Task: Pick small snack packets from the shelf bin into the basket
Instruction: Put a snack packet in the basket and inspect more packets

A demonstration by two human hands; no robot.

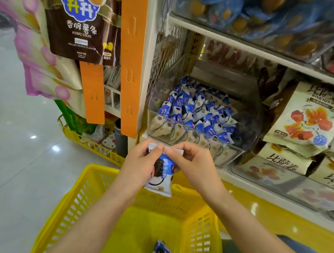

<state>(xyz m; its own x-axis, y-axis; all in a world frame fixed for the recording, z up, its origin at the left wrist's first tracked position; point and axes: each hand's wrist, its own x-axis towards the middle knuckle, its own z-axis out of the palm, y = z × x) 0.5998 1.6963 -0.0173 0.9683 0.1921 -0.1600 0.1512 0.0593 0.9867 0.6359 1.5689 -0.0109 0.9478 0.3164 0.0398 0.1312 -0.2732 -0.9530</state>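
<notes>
Up past the far rim of our yellow basket [96, 170], the clear shelf bin [190, 139] is stuffed with blue snack packets [199, 112]. Over that rim our left hand [138, 163] and right hand [193, 163] both pinch one cookie packet [160, 178] by its top edge; a second packet [161, 251] lies inside the basket.

Shelf bin [226, 151]: open at top front, reachable beneath the upper shelf [241, 46]; orange strip [131, 68] flanks its left edge. Basket [74, 198]: mouth open, one packet [161, 249] at its near edge.
</notes>
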